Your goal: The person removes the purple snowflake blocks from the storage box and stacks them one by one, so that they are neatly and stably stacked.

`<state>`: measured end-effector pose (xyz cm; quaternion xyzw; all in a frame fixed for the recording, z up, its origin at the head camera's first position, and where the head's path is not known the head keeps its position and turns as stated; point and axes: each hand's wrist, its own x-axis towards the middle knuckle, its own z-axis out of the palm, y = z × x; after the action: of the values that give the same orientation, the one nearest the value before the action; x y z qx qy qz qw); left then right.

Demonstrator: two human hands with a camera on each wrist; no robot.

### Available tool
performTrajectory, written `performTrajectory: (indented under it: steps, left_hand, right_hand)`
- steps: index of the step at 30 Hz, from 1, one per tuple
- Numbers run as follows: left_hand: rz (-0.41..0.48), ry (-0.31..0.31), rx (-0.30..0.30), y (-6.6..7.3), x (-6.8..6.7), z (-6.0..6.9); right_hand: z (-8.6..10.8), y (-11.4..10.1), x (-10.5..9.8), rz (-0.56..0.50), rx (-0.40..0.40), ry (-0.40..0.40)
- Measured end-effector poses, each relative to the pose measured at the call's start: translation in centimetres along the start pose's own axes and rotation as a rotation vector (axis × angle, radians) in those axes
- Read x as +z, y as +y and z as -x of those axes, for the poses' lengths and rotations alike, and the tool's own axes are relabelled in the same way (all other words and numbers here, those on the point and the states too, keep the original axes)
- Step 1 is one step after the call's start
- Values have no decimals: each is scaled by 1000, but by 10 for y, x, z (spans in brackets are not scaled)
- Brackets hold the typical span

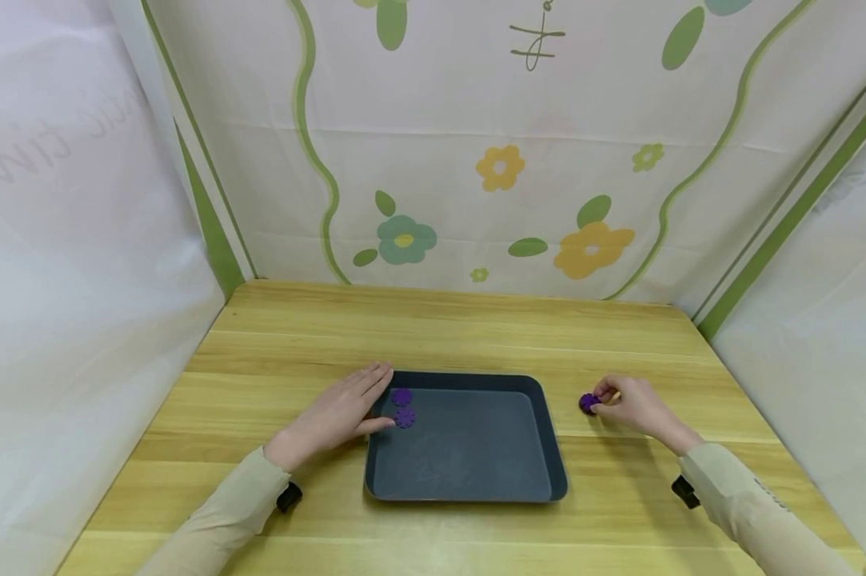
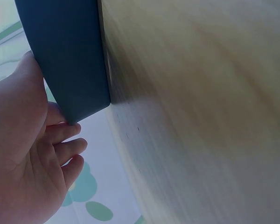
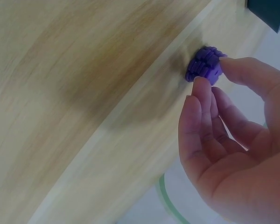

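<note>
A dark blue-grey rectangular tray (image 1: pixel 468 456) sits on the wooden table. Two flat purple notched discs (image 1: pixel 405 418) lie inside it near its left wall, one behind the other. My left hand (image 1: pixel 341 412) rests on the tray's far left corner, fingers stretched along the rim and thumb reaching over the side; the left wrist view shows the hand (image 2: pixel 32 149) at the tray's corner (image 2: pixel 70 60). Right of the tray, my right hand (image 1: pixel 630 406) pinches a small stack of purple notched discs (image 3: pixel 206 64) between thumb and fingertips, apart from the tray.
The wooden table (image 1: pixel 296 328) extends around the tray. A white curtain with printed flowers (image 1: pixel 440 120) stands behind it, and white sheets (image 1: pixel 80 264) hang on both sides.
</note>
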<state>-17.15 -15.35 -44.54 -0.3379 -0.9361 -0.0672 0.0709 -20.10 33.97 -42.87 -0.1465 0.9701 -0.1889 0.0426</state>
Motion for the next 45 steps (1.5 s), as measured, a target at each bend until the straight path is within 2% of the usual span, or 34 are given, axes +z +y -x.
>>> performTrajectory:
  steps: [14,21,37,45]
  left_hand:
    - [7,19,6,0,2,0]
    - [9,25,5,-1,2,1]
    - [-8,10,10,-3,3,0]
    - [-14,35,24,-3,4,0]
  right_hand:
    - [2,-3,-5,-29,17,-6]
    - [-1,-12,-11,-10,-9,20]
    - [-15,-54,-13,-65,-58,-33]
    - [-26,-75,-4,-50,-147,-20]
